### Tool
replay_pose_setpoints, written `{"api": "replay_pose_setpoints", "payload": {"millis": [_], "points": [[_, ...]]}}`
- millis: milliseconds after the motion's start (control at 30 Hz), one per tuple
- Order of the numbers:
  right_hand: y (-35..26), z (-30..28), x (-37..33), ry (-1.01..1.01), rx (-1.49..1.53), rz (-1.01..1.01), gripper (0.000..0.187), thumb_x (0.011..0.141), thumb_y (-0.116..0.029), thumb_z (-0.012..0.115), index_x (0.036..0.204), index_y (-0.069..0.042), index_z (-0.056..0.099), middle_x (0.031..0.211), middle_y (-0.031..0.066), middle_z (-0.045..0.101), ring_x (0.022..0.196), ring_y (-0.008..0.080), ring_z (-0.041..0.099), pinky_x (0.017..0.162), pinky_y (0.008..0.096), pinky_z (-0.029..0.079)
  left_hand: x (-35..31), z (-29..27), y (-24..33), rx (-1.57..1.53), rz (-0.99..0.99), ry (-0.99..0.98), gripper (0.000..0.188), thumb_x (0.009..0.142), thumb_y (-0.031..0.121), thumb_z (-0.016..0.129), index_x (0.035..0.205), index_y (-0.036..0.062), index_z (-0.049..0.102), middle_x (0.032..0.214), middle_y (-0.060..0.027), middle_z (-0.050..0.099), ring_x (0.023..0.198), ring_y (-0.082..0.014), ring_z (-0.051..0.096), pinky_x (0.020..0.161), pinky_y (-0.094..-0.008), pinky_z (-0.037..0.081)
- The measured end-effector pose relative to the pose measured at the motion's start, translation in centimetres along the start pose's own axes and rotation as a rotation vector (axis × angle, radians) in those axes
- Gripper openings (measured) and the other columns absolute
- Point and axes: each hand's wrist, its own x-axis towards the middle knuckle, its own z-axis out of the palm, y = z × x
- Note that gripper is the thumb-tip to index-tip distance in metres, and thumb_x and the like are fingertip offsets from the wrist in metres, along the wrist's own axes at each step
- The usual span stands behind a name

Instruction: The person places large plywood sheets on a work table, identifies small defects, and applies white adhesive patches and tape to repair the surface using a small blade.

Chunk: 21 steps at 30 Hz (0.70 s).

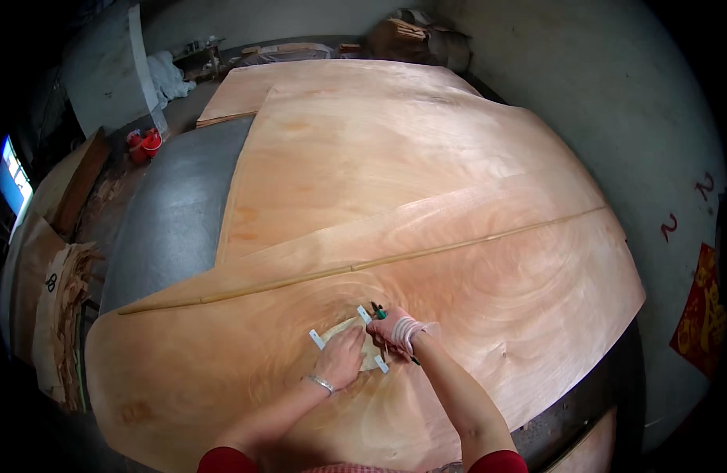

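Note:
My bare left hand (pixel 343 356) lies flat with its fingers stretched out over a pale patch (pixel 372 361) on a broad reddish-brown wood veneer sheet (pixel 489 307). Short white tape strips stick at the patch's edges: one strip (pixel 317 340) at its left, another strip (pixel 364 315) at the top and a third strip (pixel 381 364) at the lower right. In a pinkish glove, my right hand (pixel 396 325) is closed around a slim tool with green and black parts (pixel 379 312), beside the patch's right edge. Its working end is hidden, so its exact kind is unclear.
A long thin bamboo pole (pixel 316 277) lies across the sheet beyond my hands. More veneer (pixel 379 150) covers the far side, next to a dark grey surface (pixel 178 205). Veneer offcuts (pixel 60 323) stand at left; a red bucket (pixel 151 143) sits on the floor.

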Motion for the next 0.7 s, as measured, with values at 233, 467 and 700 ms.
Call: {"api": "replay_pose_setpoints", "payload": {"millis": [233,467,700], "points": [[0.0,0.2,-1.0,0.033,0.012,-0.033,0.025,0.071,-0.023,0.062,0.058,-0.002,0.056,0.049,0.0056,0.051,0.038,0.0138,0.046,0.036,0.0283,0.035,2.7,0.2,-1.1,0.173,0.0,-0.008,0.054,0.077,0.022,0.054,0.122,-0.0041,0.038,0.132,-0.0199,0.033,0.125,-0.0303,0.028,0.103,-0.0417,0.023],[0.3,0.3,-3.8,0.349,-0.632,-0.112,0.03,0.065,-0.03,0.064,0.084,-0.007,0.065,0.085,0.0114,0.065,0.078,0.0255,0.063,0.069,0.0358,0.05,2.5,0.6,-1.7,0.262,-0.006,-0.047,0.055,0.081,0.03,0.05,0.124,-0.0015,0.038,0.132,-0.0163,0.033,0.126,-0.0288,0.026,0.103,-0.0404,0.022],[3.3,-1.0,-8.8,0.562,-0.659,-0.268,0.023,0.072,-0.024,0.06,0.086,-0.005,0.063,0.077,0.0148,0.064,0.068,0.027,0.062,0.058,0.0383,0.048,2.1,1.7,-2.6,0.01,0.042,-0.015,0.048,0.082,0.022,0.049,0.123,-0.0017,0.039,0.131,-0.019,0.033,0.124,-0.031,0.027,0.102,-0.0414,0.023]]}}
